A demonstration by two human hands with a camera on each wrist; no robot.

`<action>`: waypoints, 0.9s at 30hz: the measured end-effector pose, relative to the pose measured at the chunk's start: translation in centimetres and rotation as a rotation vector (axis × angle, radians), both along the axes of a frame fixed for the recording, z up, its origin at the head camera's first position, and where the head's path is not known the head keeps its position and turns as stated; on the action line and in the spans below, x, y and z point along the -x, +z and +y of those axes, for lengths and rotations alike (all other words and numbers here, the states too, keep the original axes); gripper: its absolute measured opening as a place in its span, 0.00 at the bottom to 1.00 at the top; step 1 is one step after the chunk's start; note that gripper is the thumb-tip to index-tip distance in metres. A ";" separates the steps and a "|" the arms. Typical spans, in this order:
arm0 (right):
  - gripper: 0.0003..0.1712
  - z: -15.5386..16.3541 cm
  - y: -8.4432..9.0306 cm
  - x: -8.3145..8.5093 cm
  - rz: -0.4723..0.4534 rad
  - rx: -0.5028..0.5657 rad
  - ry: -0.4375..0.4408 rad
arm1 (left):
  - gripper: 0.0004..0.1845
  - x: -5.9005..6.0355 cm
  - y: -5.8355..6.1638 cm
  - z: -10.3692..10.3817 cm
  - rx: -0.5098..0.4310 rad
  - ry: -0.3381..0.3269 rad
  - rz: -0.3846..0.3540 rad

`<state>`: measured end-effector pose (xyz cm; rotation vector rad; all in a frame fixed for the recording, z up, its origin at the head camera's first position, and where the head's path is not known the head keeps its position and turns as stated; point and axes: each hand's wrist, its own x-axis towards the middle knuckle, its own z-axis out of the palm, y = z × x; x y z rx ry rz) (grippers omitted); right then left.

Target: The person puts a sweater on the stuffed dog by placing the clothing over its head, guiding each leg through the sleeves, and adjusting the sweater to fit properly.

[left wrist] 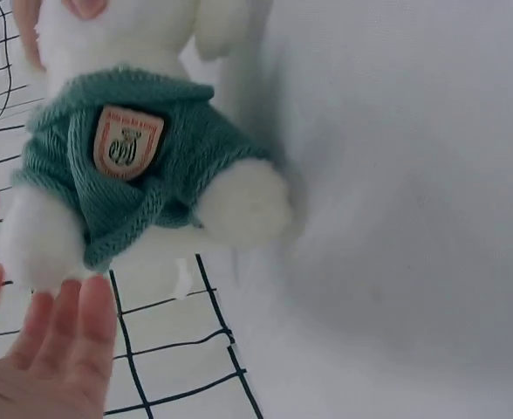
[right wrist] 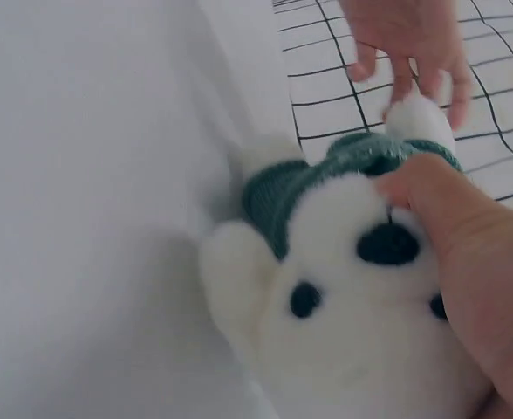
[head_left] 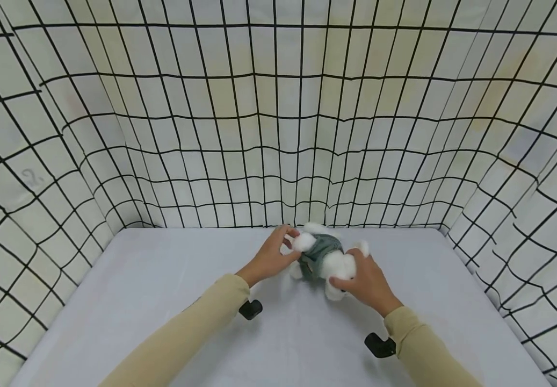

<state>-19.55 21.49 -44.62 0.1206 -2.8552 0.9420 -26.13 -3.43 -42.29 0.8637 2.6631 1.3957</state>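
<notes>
A white plush dog (head_left: 339, 266) in a green knitted sweater (left wrist: 182, 148) lies tilted over the table near its far edge. My right hand (head_left: 369, 282) grips the head from the right, its thumb across the muzzle in the right wrist view. The dark nose (right wrist: 388, 243) and eyes show there. Beside a paw (left wrist: 43, 236) at the other end of the toy is my left hand (left wrist: 51, 358), its fingers extended with the fingertips right at the fur. A patch (left wrist: 127, 142) with lettering is sewn on the sweater.
A white table surface (head_left: 162, 301) lies under both arms. Black wire grid panels (head_left: 239, 129) backed with pale sheets rise at the back, left and right. A black wrist mount (head_left: 251, 309) hangs under the left sleeve, and another mount (head_left: 380, 345) is at the right.
</notes>
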 end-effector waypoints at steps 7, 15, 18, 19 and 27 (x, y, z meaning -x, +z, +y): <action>0.43 -1.9 0.5 -0.5 0.138 -0.120 -0.080 | 0.07 -0.4 -0.2 1.3 0.099 0.110 0.090; 0.42 -2.3 1.1 -0.6 0.209 -0.158 -0.087 | 0.08 -0.1 0.1 1.3 0.111 0.247 0.188; 0.42 -1.7 1.2 -0.4 0.191 -0.149 -0.098 | 0.08 0.2 0.2 0.8 0.089 0.252 0.183; 0.42 -1.5 1.3 -0.4 0.184 -0.143 -0.094 | 0.08 0.3 0.2 0.6 0.072 0.241 0.172; 0.42 0.2 1.1 0.2 0.201 -0.080 0.039 | 0.10 1.5 0.0 -0.6 -0.215 0.096 -0.164</action>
